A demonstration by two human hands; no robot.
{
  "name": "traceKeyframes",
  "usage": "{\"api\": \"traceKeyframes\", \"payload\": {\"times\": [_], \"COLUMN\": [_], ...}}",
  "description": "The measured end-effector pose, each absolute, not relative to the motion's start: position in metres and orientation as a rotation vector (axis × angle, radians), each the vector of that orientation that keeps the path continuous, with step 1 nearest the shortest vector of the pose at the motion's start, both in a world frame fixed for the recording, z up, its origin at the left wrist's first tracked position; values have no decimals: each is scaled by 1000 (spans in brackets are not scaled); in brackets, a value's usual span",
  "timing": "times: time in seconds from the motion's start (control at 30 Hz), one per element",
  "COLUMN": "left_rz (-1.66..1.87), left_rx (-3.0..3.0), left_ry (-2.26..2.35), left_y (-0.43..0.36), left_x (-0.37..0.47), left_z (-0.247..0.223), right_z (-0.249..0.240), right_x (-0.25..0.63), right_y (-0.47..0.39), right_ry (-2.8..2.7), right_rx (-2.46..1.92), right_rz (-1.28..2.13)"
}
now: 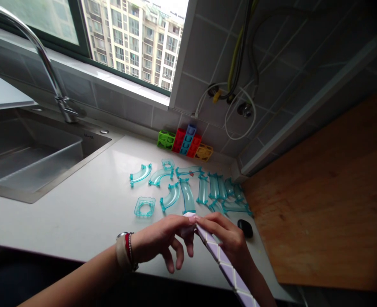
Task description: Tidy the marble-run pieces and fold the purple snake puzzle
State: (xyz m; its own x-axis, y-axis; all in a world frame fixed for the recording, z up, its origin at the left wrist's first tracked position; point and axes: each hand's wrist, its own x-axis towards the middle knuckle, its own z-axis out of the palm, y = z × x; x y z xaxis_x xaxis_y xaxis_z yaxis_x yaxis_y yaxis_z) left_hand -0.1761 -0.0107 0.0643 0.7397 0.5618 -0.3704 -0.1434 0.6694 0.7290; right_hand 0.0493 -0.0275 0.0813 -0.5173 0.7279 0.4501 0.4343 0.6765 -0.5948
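A long strip of purple and white segments (227, 269) runs from the two hands down toward the bottom edge of the view. My left hand (165, 238) pinches its upper end between thumb and index finger, the other fingers hanging loosely curled. My right hand (223, 234) holds the same end from the right, fingertips meeting the left thumb. Just beyond the hands, clear teal track pieces (187, 197) lie spread on the white counter (111, 230), some curved and some straight. A square teal piece with a round hole (144, 207) lies to their left.
Coloured blocks (186, 143) stand against the tiled wall. A black object (245, 228) lies right of my right hand. At the left are a steel sink (41, 183) and tap (47, 64); a wooden board (319, 204) rises at the right. Cables hang above.
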Motion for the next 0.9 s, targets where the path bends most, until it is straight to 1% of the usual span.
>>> {"api": "traceKeyframes", "payload": {"times": [0.1,0.17,0.3,0.43,0.6,0.67,0.8,0.9], "left_rz": [437,443,617,743,617,569,656,723], "left_rx": [935,961,888,912,1120,1192,1291,1418], "left_ry": [596,557,516,526,598,585,601,645], "left_y": [-4,-2,-3,-3,-2,-4,-8,-9], "left_x": [-189,-193,-192,-191,-198,-200,-199,-199], "left_z": [70,71,71,71,76,78,81,84], "right_z": [77,71,59,63,76,75,67,65], "right_x": [49,46,35,31,43,45,34,24], "right_y": [-26,-27,-33,-36,-34,-34,-39,-44], "right_ry": [-2171,-2109,-1795,-1607,-1761,-1768,-1435,-1311], "right_rx": [-808,-780,-824,-870,-829,-827,-854,-885], "right_rz": [608,665,841,868,968,1083,1376,1420]}}
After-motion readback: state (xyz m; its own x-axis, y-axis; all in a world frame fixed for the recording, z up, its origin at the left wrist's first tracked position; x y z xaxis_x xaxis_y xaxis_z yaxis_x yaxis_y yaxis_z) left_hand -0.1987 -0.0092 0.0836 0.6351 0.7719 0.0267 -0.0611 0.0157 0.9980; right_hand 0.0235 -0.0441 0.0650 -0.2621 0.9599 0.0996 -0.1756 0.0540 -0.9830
